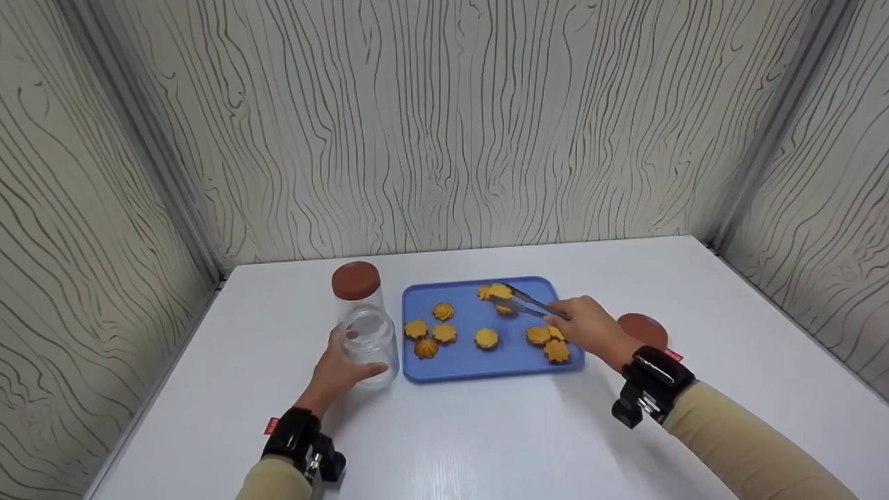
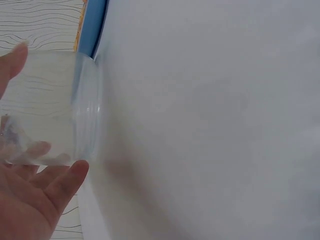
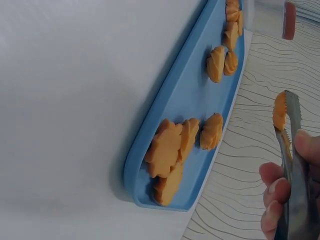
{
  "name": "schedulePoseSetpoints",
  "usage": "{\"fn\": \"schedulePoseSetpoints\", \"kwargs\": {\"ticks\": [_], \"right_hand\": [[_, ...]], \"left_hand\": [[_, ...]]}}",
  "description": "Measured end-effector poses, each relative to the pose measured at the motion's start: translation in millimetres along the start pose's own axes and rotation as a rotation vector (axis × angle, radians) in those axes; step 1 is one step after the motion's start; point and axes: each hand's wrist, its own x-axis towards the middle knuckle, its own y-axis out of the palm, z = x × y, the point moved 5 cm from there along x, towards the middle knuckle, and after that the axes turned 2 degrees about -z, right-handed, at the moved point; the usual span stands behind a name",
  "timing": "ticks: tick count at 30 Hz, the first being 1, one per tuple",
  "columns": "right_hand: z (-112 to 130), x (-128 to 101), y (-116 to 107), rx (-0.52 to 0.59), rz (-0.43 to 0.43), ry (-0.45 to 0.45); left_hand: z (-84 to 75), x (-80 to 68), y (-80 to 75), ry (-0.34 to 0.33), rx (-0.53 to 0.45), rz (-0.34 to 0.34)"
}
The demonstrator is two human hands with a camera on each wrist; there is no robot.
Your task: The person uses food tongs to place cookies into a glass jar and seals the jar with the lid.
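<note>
My left hand [image 1: 335, 371] grips a clear, lidless jar [image 1: 378, 347] on the table, left of the tray. In the left wrist view, thumb and fingers curve round the jar's wall [image 2: 45, 100]. My right hand [image 1: 587, 325] holds metal tongs [image 1: 531, 303] above the blue tray [image 1: 458, 371]. Between the tongs' tips is a golden cookie [image 3: 280, 111], raised off the tray. Several more cookies lie on the tray, among them a round cookie [image 1: 487, 339] near the middle and a swirled cookie [image 1: 443, 311] toward the left.
Behind the lidless jar stands another clear jar with a reddish-brown lid [image 1: 356, 280]. A loose lid [image 1: 643, 329] of the same colour lies right of the tray, partly behind my right wrist. Patterned panels [image 1: 444, 139] border the white table [image 1: 444, 437] at back and sides.
</note>
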Motion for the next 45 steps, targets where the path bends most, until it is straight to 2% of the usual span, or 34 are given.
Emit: {"fn": "schedulePoseSetpoints", "kwargs": {"ticks": [9, 13, 21, 28, 32, 39, 45], "right_hand": [[18.9, 8.2, 6.2, 0.071, -0.002, 0.012], [29.7, 10.0, 11.7, 0.060, 0.000, -0.016], [41.6, 13.0, 24.5, 0.136, 0.062, -0.006], [52.3, 20.6, 27.7, 0.067, 0.032, -0.051], [59.8, 23.7, 29.1, 0.087, 0.027, -0.054], [74.3, 28.8, 34.5, 0.091, -0.001, -0.135], [82.9, 30.1, 39.1, 0.137, 0.022, -0.150]], "left_hand": [[1.6, 1.7, 2.1, -0.007, 0.001, -0.007], [1.7, 2.2, 3.9, 0.008, -0.005, -0.007], [2.7, 1.9, 8.8, 0.002, -0.013, -0.007], [3.5, 1.6, 7.9, 0.009, 0.000, -0.014], [3.4, 1.9, 7.8, -0.003, -0.006, -0.009], [5.7, 2.6, 6.0, -0.015, -0.004, -0.014], [6.5, 1.2, 4.0, -0.004, -0.016, -0.020]]}}
